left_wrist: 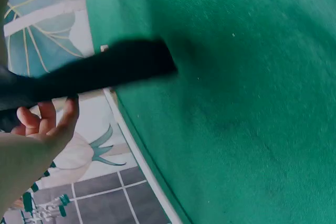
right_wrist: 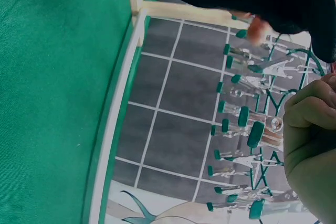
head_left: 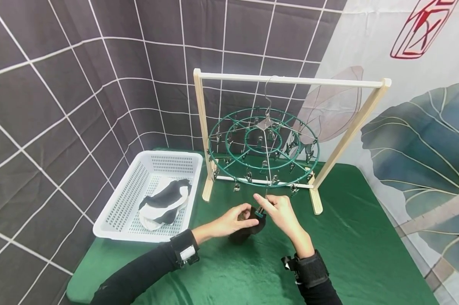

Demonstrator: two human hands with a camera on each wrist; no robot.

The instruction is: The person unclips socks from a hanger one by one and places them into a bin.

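Note:
A black sock (head_left: 241, 235) hangs from my left hand (head_left: 232, 220), which pinches its upper edge between thumb and fingers. In the left wrist view the sock (left_wrist: 121, 69) stretches out long and narrow above the fingers, its far end loose. My right hand (head_left: 280, 212) grips a metal clip (head_left: 260, 212) with green tips, right beside the sock's top. The clip belongs to a round green drying hanger (head_left: 229, 163) with several such clips. In the right wrist view my right hand (right_wrist: 315, 124) has curled fingers, and the gripped clip is hard to see.
The hanger hooks over the white bar (head_left: 237, 77) of a wooden stand (head_left: 357, 127) at the table's back. To the left, a white perforated basket (head_left: 116, 231) contains black and white fabric pieces (head_left: 164, 203). A green cloth (head_left: 351, 254) covers the table.

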